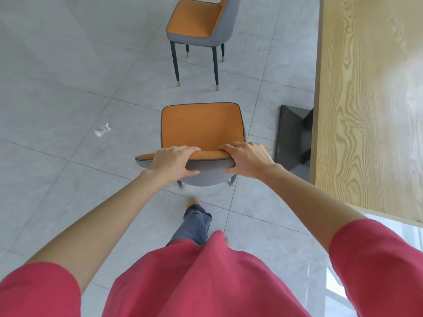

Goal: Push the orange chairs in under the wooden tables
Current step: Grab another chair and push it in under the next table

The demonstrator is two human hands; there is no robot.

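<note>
A crumpled scrap of paper [102, 129] lay on the tiled floor [57, 92] at the left, well apart from the furniture. The left hand [172, 160] was closed over the top edge of the near orange chair's [201, 126] backrest, fingers over the front and thumb behind. The right hand [246, 160] gripped the same edge just beside it. This chair stood on open floor, facing away from the person, near the dark base [289, 138] of the wooden counter [370, 99] at the right but not under it. A second orange chair [196, 19] stood farther off, also clear of the counter. The step in hand appeared to be repositioning the near chair; the next move would likely call for turning it toward the counter and clearing the base.
</note>
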